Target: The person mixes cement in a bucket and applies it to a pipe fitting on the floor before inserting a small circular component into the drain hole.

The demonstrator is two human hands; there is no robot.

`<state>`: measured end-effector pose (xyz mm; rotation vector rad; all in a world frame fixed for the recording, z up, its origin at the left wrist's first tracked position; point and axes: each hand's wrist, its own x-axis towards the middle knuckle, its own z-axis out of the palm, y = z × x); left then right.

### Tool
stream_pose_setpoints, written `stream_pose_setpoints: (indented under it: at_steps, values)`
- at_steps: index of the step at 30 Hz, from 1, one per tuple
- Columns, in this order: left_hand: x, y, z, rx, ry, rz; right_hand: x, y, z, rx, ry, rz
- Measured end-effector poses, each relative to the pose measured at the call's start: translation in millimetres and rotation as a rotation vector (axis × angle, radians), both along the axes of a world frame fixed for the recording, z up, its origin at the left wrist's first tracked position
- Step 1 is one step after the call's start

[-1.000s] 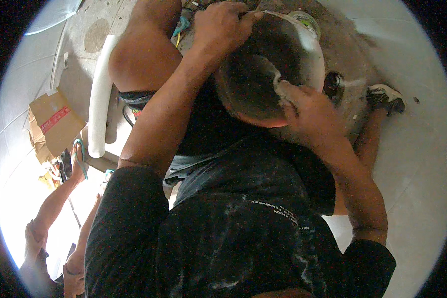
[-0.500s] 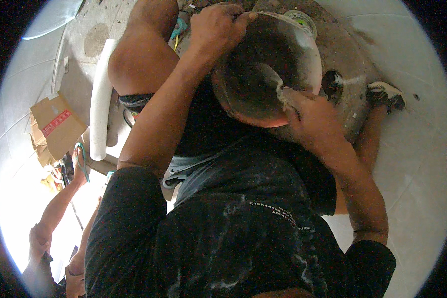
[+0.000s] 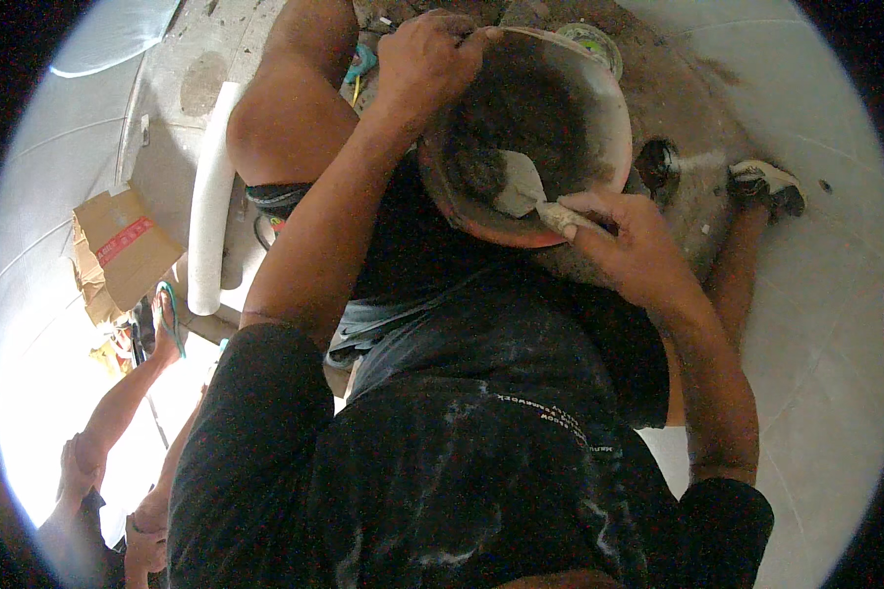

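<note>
Since the earlier frame, the trowel has turned so that its pale, broad blade shows clearly, and the right hand has shifted slightly toward the near rim along with the handle. The fingers and thumb of the right hand are closed around this handle, which crosses the near right rim of a round basin; the blade lies inside, over the near part of a dark grey material. The left hand grips the basin's far left rim, its thumb along the edge. The basin has a whitish inner wall and a reddish near edge, and sits just in front of the person's dark shirt. A clear round container stands just beyond the far right rim; a dark round object, its kind unclear, lies near the right side. On the floor at left are a long white tube and an opened cardboard box, near another person's sandalled foot.
</note>
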<state>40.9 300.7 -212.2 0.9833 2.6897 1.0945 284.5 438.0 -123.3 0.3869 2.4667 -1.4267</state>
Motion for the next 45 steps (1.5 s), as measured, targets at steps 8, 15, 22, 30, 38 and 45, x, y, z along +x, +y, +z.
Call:
stream_pose_setpoints:
  at_steps: [8, 15, 22, 30, 38, 45]
  values:
    - [-15, 3, -20, 0.075, 0.057, -0.018, 40, 9, 26, -0.392, -0.231, -0.389]
    - [-4, 8, 42, 0.198, 0.407, -0.086, 125, 33, 40, -0.14, 0.016, -0.803]
    - [160, 85, 109, 0.169, -0.589, -0.432, 178, 87, -25, 0.264, 0.149, -0.915]
    - [257, 215, -62, -0.077, -1.111, -0.142, 185, 90, -68, 0.405, 0.119, -0.922]
    - [276, 233, -133, 0.422, -1.771, 0.232, 181, 94, -86, 0.446, -0.071, -0.915]
    - [290, 247, -135, 0.63, -1.75, 0.377, 180, 101, -100, 0.43, -0.007, -0.88]
